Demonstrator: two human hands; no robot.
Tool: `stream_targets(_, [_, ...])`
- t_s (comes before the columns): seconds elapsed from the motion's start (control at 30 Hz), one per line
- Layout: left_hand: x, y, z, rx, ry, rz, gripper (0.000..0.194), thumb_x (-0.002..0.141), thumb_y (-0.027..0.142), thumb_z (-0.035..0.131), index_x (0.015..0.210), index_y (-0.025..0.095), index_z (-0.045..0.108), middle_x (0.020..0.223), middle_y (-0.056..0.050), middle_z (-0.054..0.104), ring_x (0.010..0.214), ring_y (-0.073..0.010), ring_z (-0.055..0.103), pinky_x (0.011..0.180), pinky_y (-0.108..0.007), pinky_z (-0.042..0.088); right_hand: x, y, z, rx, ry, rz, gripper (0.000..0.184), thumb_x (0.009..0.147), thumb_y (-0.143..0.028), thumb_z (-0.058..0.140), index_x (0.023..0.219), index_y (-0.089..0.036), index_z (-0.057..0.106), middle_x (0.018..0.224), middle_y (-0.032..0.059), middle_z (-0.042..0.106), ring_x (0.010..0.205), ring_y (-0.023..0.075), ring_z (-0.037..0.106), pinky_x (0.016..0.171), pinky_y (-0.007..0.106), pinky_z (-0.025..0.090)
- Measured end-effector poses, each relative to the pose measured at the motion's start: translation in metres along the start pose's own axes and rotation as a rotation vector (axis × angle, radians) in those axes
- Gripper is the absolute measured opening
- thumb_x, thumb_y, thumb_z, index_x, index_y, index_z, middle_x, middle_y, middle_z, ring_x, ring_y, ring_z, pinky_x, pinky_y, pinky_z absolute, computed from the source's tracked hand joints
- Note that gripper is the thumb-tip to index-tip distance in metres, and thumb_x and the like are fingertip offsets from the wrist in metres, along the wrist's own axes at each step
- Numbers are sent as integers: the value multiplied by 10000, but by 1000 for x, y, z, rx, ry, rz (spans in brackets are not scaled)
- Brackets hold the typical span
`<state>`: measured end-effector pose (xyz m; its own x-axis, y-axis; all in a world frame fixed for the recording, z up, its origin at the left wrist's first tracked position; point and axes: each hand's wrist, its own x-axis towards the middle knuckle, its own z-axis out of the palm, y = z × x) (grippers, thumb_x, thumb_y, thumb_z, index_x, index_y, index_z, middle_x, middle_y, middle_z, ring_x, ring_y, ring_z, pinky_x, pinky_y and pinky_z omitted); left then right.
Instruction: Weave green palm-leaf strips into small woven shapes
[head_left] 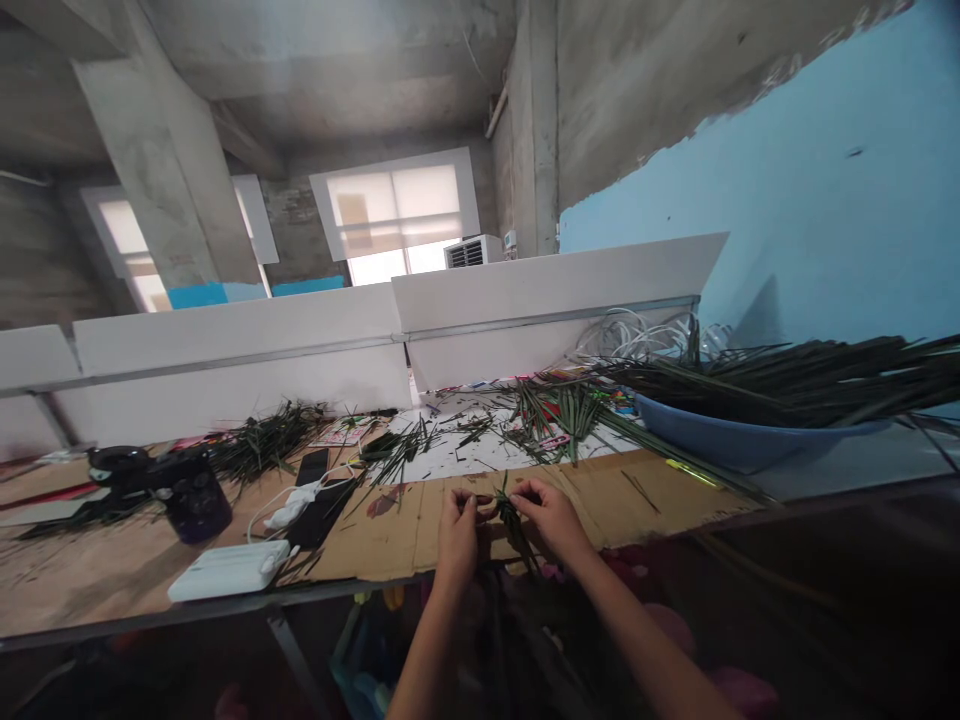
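Observation:
Near the front edge of the cardboard sheet (409, 535), both hands meet at a small bundle of dark green leaf strips (511, 520), with loose ends fanning out at its top and hanging below. My left hand (459, 520) is closed, thumb and fingers pinching the left side of the bundle. From the right, my right hand (551, 515) pinches it too, close to the top. The exact folds between the fingertips are too small to make out. Behind the hands, more cut leaf strips (574, 415) lie in a fan on white paper.
A blue basin (765, 440) piled with long leaves (825, 375) stands at the right. A yellow pen-like object (696, 474) lies nearby. To the left are a white power bank (229, 570), cables, a dark mug (196, 500) and a leaf heap (270, 440). White panels (247, 345) border the back.

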<state>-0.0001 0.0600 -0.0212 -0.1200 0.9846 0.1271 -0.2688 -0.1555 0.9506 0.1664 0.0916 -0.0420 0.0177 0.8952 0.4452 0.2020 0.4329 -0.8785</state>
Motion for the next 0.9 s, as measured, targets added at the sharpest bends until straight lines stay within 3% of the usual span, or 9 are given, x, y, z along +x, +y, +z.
stream_targets(0.33, [-8,7,3,53,-25,58,376,780,551,699,848,232,513,899,-81,746,820,-212,704,671,-299,514,0,-15,-4,62,-78,69,292,758,-484,681,770,-196,734,760,29,684,766,236,608,675,303,446])
stream_targets(0.63, [-11,6,7,69,-69,68,412,753,603,712,823,241,527,921,-69,719,882,-224,688,738,-332,538,1,-16,-6,217,-159,183,361,720,-553,707,768,-195,695,637,-27,608,512,143,491,492,257,362])
stream_targets(0.9, [-11,9,12,44,-100,126,477,698,661,734,802,240,537,825,-54,722,858,-235,702,850,-383,525,2,-10,-4,291,-118,177,385,676,-534,769,829,-192,679,719,-9,668,615,170,577,566,268,419])
